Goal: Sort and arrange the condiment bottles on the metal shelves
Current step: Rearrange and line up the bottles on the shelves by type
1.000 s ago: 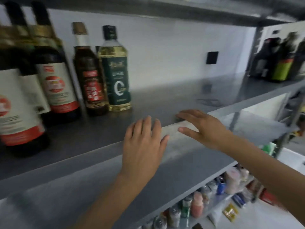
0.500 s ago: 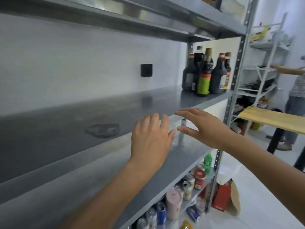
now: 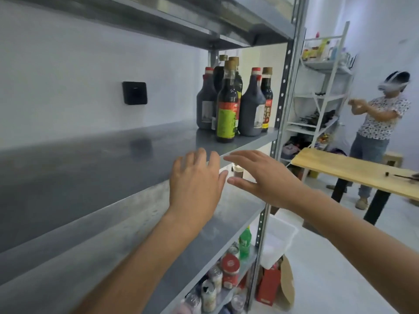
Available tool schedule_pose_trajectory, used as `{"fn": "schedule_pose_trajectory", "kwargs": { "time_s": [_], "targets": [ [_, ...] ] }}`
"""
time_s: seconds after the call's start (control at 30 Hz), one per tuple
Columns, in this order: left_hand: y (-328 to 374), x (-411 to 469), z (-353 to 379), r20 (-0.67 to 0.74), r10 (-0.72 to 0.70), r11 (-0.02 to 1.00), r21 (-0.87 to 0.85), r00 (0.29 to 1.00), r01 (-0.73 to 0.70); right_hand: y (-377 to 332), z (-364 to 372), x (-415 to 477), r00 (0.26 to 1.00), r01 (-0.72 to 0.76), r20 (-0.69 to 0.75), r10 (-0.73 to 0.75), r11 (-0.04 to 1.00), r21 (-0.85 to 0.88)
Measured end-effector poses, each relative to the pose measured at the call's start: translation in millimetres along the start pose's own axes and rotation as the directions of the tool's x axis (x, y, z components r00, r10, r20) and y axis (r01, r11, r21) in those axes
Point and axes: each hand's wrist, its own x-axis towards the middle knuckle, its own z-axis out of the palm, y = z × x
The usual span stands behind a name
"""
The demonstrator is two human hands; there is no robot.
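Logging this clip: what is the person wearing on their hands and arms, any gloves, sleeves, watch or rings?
Nothing visible. The left hand and right hand are bare, with no gloves, rings, watch or bracelet. No sleeve shows on either side up to the frame edge.

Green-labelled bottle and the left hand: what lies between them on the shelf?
Only bare metal shelf. The head view shows no object between the left hand near the front edge and the green-labelled bottle.
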Motion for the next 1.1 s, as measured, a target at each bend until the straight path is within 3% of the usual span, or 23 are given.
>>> {"fn": "schedule_pose_trajectory", "kwargs": {
  "time_s": [0.13,0.3,0.43,0.6,0.97,1.1],
  "targets": [
    [16.6,49.0,47.7,0.169,-0.133,0.99,0.062,0.977,0.124,61.8,20.1,45.1,0.999,0.031,0.036,-0.03,1.0,-0.008],
    [43.5,82.3,102.2,0.241,-0.232,0.947,0.279,0.942,0.162,124.5,73.6,82.0,0.996,0.083,0.027,-0.085,0.996,0.041],
    [61.0,95.5,133.9,0.195,-0.252,0.938,0.29,0.948,0.19,155.0,113.2,83.3,0.97,0.206,-0.162,-0.183,0.969,0.14],
    [80.3,103.8,148.1,0.129,-0.293,0.895,0.386,0.947,0.225,179.4,135.2,94.1,0.902,0.367,-0.292,-0.318,0.921,0.13],
    [105.6,113.7,153.7,0.009,-0.483,0.809,0.386,0.875,0.443,233.4,148.6,119.0,0.853,0.495,-0.298,-0.429,0.846,0.198],
    [109.0,112.5,155.1,-0.027,-0.487,0.782,0.432,0.873,0.45,239.8,152.2,121.8,0.824,0.551,-0.306,-0.477,0.801,0.234]
  ]
}}
